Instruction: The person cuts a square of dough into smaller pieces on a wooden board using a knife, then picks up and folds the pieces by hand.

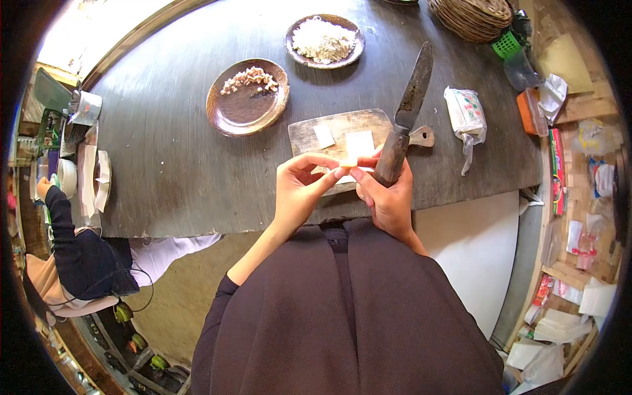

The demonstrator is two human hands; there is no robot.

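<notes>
My left hand pinches one end of a small pale yellow piece between thumb and fingertips. At its other end, my right hand pinches the same piece. The wooden handle of a large knife is also held in my right hand, its dark blade pointing up and away. Just beyond my hands lies a wooden cutting board. On it are a white square and another white square. More white material is partly hidden behind my fingers.
A brown plate holds small chopped bits; a second plate holds a white shredded heap. A white plastic package lies right of the board. Beyond it sits a coiled wicker item. At left, another person reaches toward containers.
</notes>
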